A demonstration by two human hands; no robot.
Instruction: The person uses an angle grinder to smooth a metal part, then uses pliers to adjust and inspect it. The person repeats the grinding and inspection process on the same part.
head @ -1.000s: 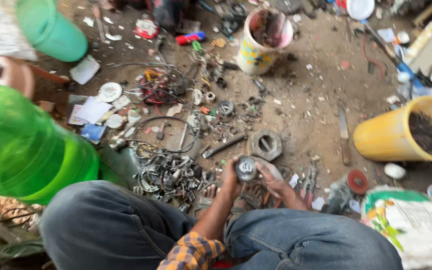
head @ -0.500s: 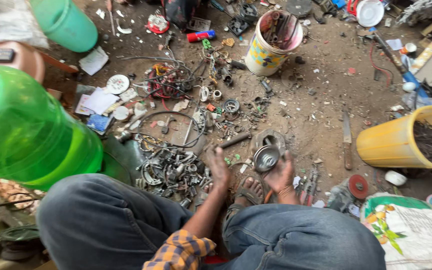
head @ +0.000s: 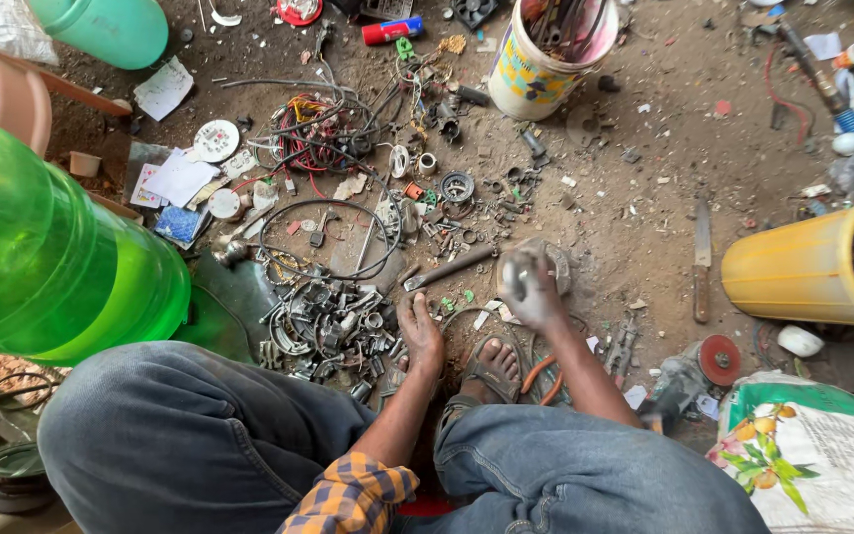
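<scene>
A big green water jug [head: 42,257] fills the left side and a yellow bucket [head: 803,267] stands at the right, with a heap of small metal parts [head: 333,321] on the dirt floor between them. The right hand [head: 536,292], arm stretched forward, is curled around a round metal part [head: 521,269] held just above the ground beside a hammer [head: 447,267]. The left hand [head: 419,331] lies flat, fingers loosely spread and holding nothing, touching the edge of the heap.
</scene>
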